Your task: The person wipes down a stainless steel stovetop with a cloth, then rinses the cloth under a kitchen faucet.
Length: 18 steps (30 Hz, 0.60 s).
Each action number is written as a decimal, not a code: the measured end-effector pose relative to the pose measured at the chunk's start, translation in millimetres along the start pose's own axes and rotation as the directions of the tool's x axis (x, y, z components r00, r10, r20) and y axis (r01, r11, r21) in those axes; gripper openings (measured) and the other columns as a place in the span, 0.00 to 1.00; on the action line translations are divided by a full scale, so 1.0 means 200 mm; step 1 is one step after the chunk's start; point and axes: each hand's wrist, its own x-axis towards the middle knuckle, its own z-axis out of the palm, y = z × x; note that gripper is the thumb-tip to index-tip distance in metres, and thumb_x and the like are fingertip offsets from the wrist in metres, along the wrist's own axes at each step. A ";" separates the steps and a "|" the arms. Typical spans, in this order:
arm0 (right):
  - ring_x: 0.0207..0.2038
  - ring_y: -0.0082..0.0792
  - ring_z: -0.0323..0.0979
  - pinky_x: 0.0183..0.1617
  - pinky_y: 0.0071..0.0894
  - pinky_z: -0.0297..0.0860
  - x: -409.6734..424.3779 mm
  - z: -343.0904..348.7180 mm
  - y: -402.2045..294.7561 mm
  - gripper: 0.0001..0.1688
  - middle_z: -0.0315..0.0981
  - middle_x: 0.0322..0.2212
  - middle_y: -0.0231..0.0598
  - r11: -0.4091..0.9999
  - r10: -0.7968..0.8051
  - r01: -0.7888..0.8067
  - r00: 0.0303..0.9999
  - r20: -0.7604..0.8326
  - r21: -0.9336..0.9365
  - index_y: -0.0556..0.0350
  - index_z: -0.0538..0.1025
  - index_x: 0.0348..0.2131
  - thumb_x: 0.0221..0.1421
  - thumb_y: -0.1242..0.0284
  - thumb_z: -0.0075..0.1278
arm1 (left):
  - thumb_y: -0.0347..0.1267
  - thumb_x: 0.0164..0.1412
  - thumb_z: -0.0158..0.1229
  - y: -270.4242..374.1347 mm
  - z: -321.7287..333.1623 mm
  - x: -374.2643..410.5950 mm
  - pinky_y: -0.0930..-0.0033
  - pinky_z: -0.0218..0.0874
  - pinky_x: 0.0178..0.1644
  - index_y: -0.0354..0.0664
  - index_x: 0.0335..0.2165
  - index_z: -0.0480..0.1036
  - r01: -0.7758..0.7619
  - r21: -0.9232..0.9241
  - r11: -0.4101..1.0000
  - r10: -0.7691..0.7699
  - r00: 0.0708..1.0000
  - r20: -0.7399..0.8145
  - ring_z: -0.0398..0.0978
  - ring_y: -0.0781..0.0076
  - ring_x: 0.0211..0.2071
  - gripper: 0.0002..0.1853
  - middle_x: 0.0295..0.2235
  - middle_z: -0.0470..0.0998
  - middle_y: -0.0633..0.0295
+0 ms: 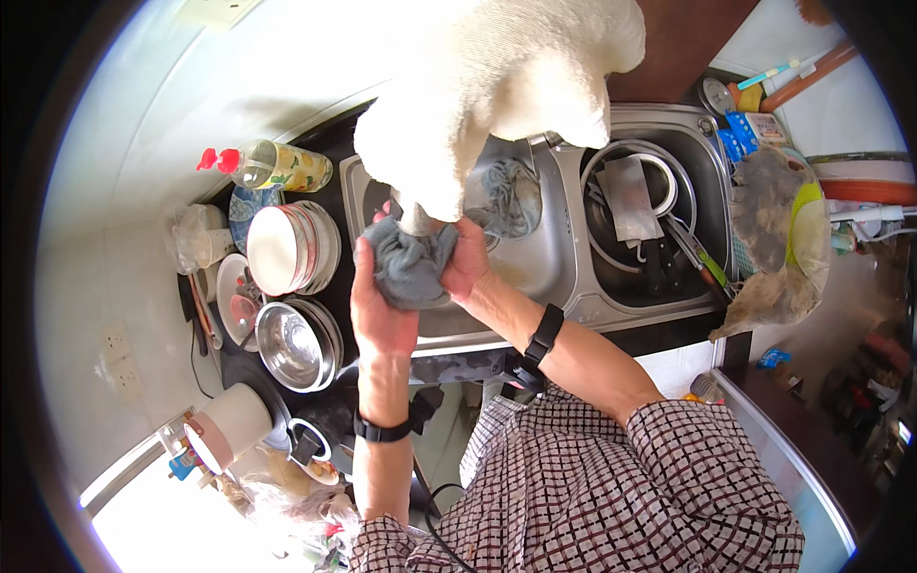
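A grey-blue cloth [408, 265] is bunched between my two hands, over the left basin [537, 258] of a stainless steel double sink. My left hand [383, 301] cups it from the left, with the thumb along its side. From the right, my right hand [467, 259] holds it; some fingers are hidden behind the cloth. A large off-white fabric item [458, 107] hangs in front of the camera, its lower tip overlapping the cloth, and hides the back of the sink. Another wet grey cloth [510, 197] lies in the left basin beyond my right hand.
The right basin holds a cleaver [630, 199], pans and knives. On the left counter stand stacked plates [276, 251], steel bowls [290, 347], a bottle with a red cap [286, 166] and a white container [229, 426]. A dirty cloth [766, 208] hangs over a basket at right.
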 end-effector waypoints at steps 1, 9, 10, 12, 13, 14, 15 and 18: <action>0.47 0.39 0.69 0.54 0.43 0.63 0.00 0.03 -0.04 0.27 0.71 0.43 0.45 0.983 -0.029 0.026 1.000 -0.013 -0.182 0.61 0.69 0.45 0.58 0.56 0.45 | 0.45 0.66 0.41 -0.03 -0.08 0.07 0.62 0.56 0.57 0.37 0.51 0.63 0.009 0.075 0.997 -0.014 0.998 0.058 0.68 0.67 0.50 0.25 0.49 0.70 0.58; 0.43 0.31 0.69 0.46 0.32 0.69 -0.04 0.01 0.01 0.20 0.69 0.43 0.38 0.707 -0.390 0.231 0.916 -0.096 -0.669 0.58 0.67 0.47 0.54 0.73 0.50 | 0.46 0.66 0.40 -0.31 -0.20 0.35 0.61 0.64 0.48 0.36 0.47 0.66 0.092 -0.019 0.996 -0.094 0.986 -0.135 0.72 0.63 0.43 0.25 0.44 0.73 0.56; 0.41 0.29 0.70 0.43 0.30 0.69 -0.04 0.01 0.04 0.18 0.70 0.40 0.37 0.577 -0.428 0.220 0.902 -0.062 -0.786 0.58 0.69 0.44 0.54 0.73 0.51 | 0.41 0.65 0.41 -0.37 -0.42 0.42 0.61 0.64 0.48 0.36 0.49 0.64 0.026 0.052 0.998 -0.021 0.997 -0.080 0.71 0.62 0.44 0.21 0.45 0.72 0.58; 0.37 0.25 0.70 0.38 0.27 0.69 -0.02 -0.01 -0.07 0.15 0.73 0.36 0.34 0.238 -0.561 0.221 0.826 0.052 -0.946 0.60 0.72 0.40 0.52 0.72 0.53 | 0.36 0.64 0.43 -0.40 -0.11 0.30 0.62 0.64 0.48 0.37 0.50 0.64 -0.124 0.194 0.973 0.161 0.969 -0.187 0.71 0.63 0.45 0.19 0.47 0.70 0.58; 0.36 0.22 0.69 0.36 0.26 0.68 0.00 -0.01 -0.14 0.14 0.72 0.34 0.32 0.214 -0.486 0.059 0.872 -0.054 -0.975 0.60 0.73 0.38 0.52 0.70 0.54 | 0.34 0.64 0.45 -0.42 -0.06 0.26 0.66 0.64 0.47 0.37 0.50 0.63 -0.162 0.197 0.967 0.200 0.962 -0.187 0.70 0.66 0.45 0.18 0.48 0.70 0.57; 0.36 0.24 0.70 0.37 0.26 0.68 0.02 -0.03 -0.17 0.14 0.72 0.35 0.33 0.618 -0.264 -0.049 0.927 -0.266 -0.784 0.59 0.73 0.38 0.54 0.70 0.52 | 0.32 0.64 0.43 -0.42 0.00 0.24 0.68 0.63 0.47 0.36 0.50 0.63 -0.170 0.277 0.946 0.227 0.956 -0.186 0.70 0.68 0.45 0.18 0.47 0.70 0.56; 0.37 0.27 0.71 0.38 0.28 0.69 -0.02 -0.06 -0.16 0.18 0.72 0.37 0.37 0.618 -0.284 -0.095 0.898 -0.335 -0.780 0.61 0.71 0.42 0.55 0.68 0.51 | 0.31 0.63 0.42 -0.44 -0.05 0.28 0.67 0.63 0.46 0.35 0.49 0.64 -0.130 0.325 0.937 0.196 0.964 -0.178 0.70 0.66 0.44 0.18 0.46 0.70 0.54; 0.44 0.28 0.67 0.48 0.30 0.66 -0.13 -0.03 0.08 0.23 0.70 0.41 0.38 0.572 -0.471 0.160 0.867 -0.163 -0.805 0.64 0.70 0.46 0.55 0.67 0.52 | 0.34 0.62 0.40 -0.43 -0.31 0.40 0.66 0.66 0.39 0.31 0.43 0.66 -0.229 0.115 0.967 0.221 0.972 0.077 0.71 0.65 0.33 0.18 0.35 0.73 0.54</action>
